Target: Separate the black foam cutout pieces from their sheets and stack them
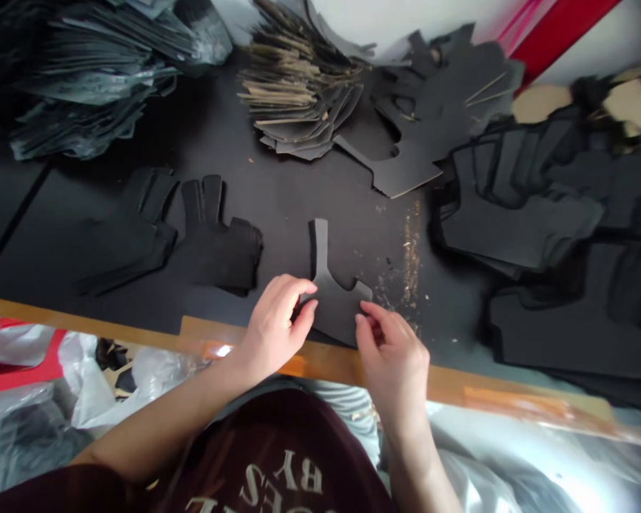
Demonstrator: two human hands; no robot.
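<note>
A dark grey cut-out piece (336,306) of sheet material, with a narrow strip pointing away from me, lies at the table's near edge. My left hand (280,320) pinches its left edge between thumb and fingers. At its right edge, my right hand (389,342) is closed, thumb and index finger against the side. A darker layer shows along the strip's left side; whether it is a second piece or a shadow I cannot tell. Left of my hands sits a small pile of black cut-outs (221,249), and farther left another black pile (133,235).
Tall stacks of thin sheets stand at the back left (101,71) and back middle (304,85). Loose grey offcuts (432,114) lie beyond. Overlapping cut-outs (518,221) and larger dark pieces (571,328) fill the right. Brown tape (443,377) runs along the front edge of the black table (278,192).
</note>
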